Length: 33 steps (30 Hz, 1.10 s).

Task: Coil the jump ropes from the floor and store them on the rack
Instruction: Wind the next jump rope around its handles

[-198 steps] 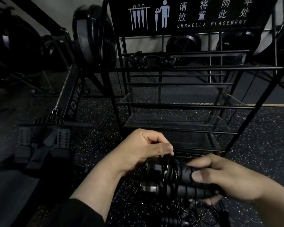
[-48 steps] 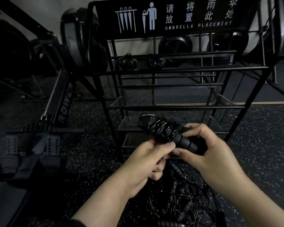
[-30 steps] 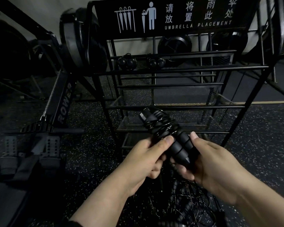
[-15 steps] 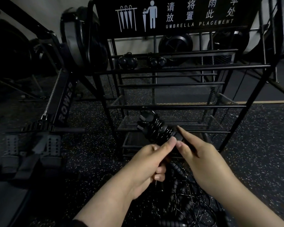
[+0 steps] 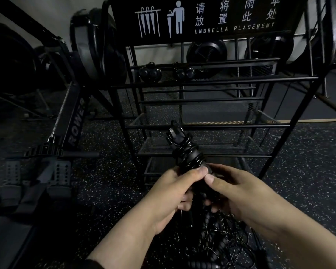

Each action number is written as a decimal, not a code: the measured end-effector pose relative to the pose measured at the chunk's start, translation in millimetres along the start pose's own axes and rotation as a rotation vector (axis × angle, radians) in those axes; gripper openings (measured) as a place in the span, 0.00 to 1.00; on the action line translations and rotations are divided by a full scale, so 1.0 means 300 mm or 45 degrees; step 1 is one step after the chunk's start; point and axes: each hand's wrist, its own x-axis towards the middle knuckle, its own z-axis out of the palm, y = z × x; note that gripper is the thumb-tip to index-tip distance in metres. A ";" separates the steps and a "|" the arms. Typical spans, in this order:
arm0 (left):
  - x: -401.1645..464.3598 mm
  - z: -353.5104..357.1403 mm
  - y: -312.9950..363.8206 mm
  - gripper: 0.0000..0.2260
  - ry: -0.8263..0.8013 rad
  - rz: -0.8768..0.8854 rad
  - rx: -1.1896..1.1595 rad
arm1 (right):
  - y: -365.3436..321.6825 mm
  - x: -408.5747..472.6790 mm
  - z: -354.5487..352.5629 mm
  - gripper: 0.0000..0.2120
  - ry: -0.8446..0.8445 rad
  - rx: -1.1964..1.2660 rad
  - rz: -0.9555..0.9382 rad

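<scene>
Coiled jump rope, left hand, right hand holding

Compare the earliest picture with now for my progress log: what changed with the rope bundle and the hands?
The jump rope bundle rose from low over the floor pile to in front of the rack, tilting from lying across to nearly upright, cord wound round its handles. Left hand and right hand shifted to its lower end. Both still hold it; loose ropes stayed on the floor.

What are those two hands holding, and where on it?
Both the left hand and the right hand grip a coiled jump rope at its lower end.
</scene>
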 end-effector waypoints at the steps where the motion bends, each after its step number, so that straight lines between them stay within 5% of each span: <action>1: 0.000 -0.003 0.003 0.09 0.004 -0.002 0.032 | -0.001 0.000 -0.004 0.27 -0.001 0.041 -0.004; 5: 0.008 0.000 0.001 0.14 0.100 -0.035 0.092 | -0.021 -0.008 0.003 0.13 0.182 -0.139 -0.134; 10: 0.020 0.009 -0.014 0.15 0.125 -0.032 0.102 | -0.015 -0.003 0.039 0.22 0.489 -0.689 -0.261; 15: 0.006 0.007 0.004 0.08 0.042 0.009 0.073 | -0.018 -0.002 0.004 0.24 0.071 -0.011 -0.053; 19: 0.005 -0.003 0.016 0.10 0.062 -0.053 0.082 | -0.041 -0.025 0.016 0.11 0.026 -0.121 -0.094; 23: 0.017 -0.020 0.008 0.17 0.168 -0.058 0.311 | -0.054 -0.025 0.007 0.10 0.227 -0.631 -0.290; 28: 0.021 -0.027 0.012 0.08 0.179 -0.055 0.536 | -0.027 -0.006 0.009 0.14 0.303 -0.802 -0.286; 33: 0.026 -0.073 0.015 0.07 0.255 0.003 1.297 | -0.021 -0.001 -0.013 0.21 0.326 -0.929 -0.167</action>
